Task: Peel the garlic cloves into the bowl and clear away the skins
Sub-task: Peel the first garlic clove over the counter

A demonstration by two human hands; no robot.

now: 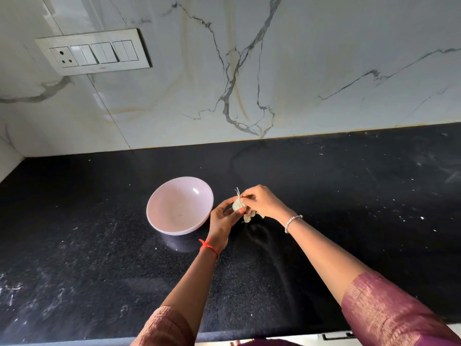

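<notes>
Peeling is at an early stage: the bowl (174,208) appears empty. The left grip (222,219) curls round the garlic (237,205); the right grip (262,203) pinches its skin (237,193). Skin clearing is outstanding.

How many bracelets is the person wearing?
2. A red thread bracelet is tied at the wrist of the left hand; a white beaded bracelet circles the wrist of the right hand. The pink fabric sleeves may hide more.
</notes>
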